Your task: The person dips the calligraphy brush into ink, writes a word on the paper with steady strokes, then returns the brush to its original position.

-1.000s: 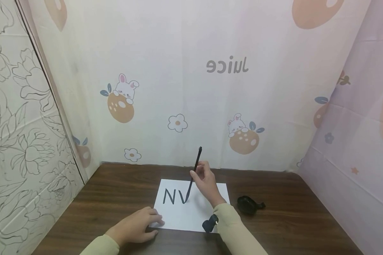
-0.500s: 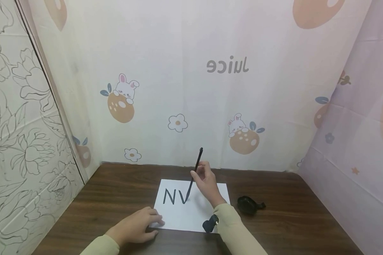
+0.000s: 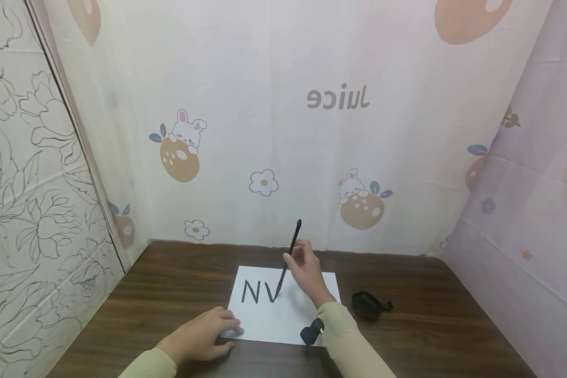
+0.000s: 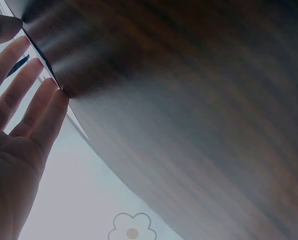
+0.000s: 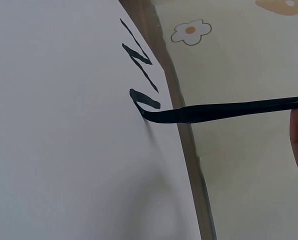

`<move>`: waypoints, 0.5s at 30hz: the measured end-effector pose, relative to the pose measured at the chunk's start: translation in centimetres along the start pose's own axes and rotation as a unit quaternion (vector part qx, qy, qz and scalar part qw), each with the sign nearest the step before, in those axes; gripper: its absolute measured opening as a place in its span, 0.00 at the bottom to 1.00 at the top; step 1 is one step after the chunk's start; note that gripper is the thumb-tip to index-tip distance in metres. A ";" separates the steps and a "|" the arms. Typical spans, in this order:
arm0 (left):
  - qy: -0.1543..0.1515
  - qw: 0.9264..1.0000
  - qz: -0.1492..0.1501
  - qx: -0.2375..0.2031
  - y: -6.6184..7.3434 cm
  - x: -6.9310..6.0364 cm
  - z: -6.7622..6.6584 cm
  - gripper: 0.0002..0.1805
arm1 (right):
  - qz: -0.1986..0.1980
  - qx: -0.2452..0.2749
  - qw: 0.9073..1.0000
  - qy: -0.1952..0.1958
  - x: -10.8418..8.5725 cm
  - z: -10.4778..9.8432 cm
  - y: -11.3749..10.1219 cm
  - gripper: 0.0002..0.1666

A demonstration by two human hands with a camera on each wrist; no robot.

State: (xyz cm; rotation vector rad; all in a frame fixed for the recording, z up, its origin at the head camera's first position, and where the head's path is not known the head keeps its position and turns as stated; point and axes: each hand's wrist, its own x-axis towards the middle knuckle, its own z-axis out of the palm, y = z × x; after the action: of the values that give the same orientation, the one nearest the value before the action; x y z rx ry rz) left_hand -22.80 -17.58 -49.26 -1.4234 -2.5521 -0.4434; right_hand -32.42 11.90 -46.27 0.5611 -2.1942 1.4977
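Note:
My right hand (image 3: 304, 270) pinches a black writing brush (image 3: 288, 257) between thumb and fingers, its shaft leaning with the top toward the upper right. In the right wrist view the bent dark bristles of the brush (image 5: 204, 114) touch a white sheet of paper (image 5: 64, 140). Dark strokes forming an N (image 3: 251, 291) and a V-like mark (image 3: 270, 292) run across the upper left of the sheet. My left hand (image 3: 203, 333) rests at the paper's lower left corner, fingers extended onto its edge and thumb on the table; the left wrist view shows those fingers (image 4: 26, 107) nearly straight.
A small black dish with a short handle (image 3: 367, 304) sits on the dark wooden table (image 3: 420, 325), right of the paper. Patterned curtains (image 3: 274, 131) hang behind the table and on both sides. A black wrist camera (image 3: 310, 332) is strapped at the right sleeve.
The brush has shifted slightly to the right with my right hand, its tip moving a little up along the V's right side. My left hand stays put.

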 end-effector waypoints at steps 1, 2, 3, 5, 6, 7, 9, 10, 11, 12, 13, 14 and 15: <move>0.000 1.000 0.000 -0.001 0.0 0.0 0.0 0.13 | 0.000 -0.001 1.000 0.000 0.0 0.0 0.0 0.18; -0.001 1.000 -0.001 -0.001 0.0 0.0 0.0 0.13 | 0.000 -0.001 1.000 0.000 0.0 0.0 0.0 0.18; -0.002 1.000 -0.002 -0.001 0.0 0.0 0.0 0.13 | 0.001 -0.002 1.000 0.000 0.0 0.0 0.0 0.18; -0.001 1.000 -0.002 -0.001 -0.1 0.0 0.1 0.13 | 0.002 -0.004 1.000 0.001 0.0 0.0 0.0 0.18; 0.000 1.000 -0.002 0.000 -0.1 0.0 0.1 0.13 | 0.002 -0.005 1.000 0.001 0.0 0.0 0.0 0.18; 0.000 1.000 -0.002 0.001 -0.1 0.0 0.2 0.13 | 0.003 -0.006 1.000 0.001 0.1 0.0 0.0 0.18; 0.003 1.000 0.001 0.003 -0.1 -0.1 0.3 0.13 | 0.004 -0.008 1.000 0.000 0.1 0.0 0.0 0.17; 0.005 1.000 0.003 0.005 -0.2 -0.1 0.3 0.13 | 0.005 -0.009 1.000 0.000 0.1 0.0 0.1 0.17; 0.006 1.000 0.004 0.005 -0.2 -0.1 0.3 0.13 | 0.005 -0.010 1.000 0.000 0.2 0.0 0.1 0.17; 0.006 1.000 0.004 0.005 -0.2 -0.1 0.3 0.13 | 0.005 -0.011 1.000 0.000 0.2 -0.1 0.1 0.18; 0.006 1.000 0.004 0.005 -0.2 -0.1 0.4 0.13 | 0.004 -0.012 1.000 -0.001 0.2 -0.1 0.1 0.18; 0.006 1.000 0.004 0.005 -0.2 -0.1 0.3 0.13 | 0.004 -0.012 1.000 -0.001 0.2 -0.1 0.1 0.18; 0.005 1.000 0.003 0.005 -0.2 -0.1 0.3 0.13 | 0.003 -0.012 1.000 -0.001 0.3 -0.1 0.1 0.18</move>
State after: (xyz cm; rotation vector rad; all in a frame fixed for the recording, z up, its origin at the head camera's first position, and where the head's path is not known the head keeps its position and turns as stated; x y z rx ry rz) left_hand -22.97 -17.64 -49.64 -1.4210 -2.5381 -0.4364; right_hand -32.69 12.01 -46.17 0.5496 -2.2134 1.4728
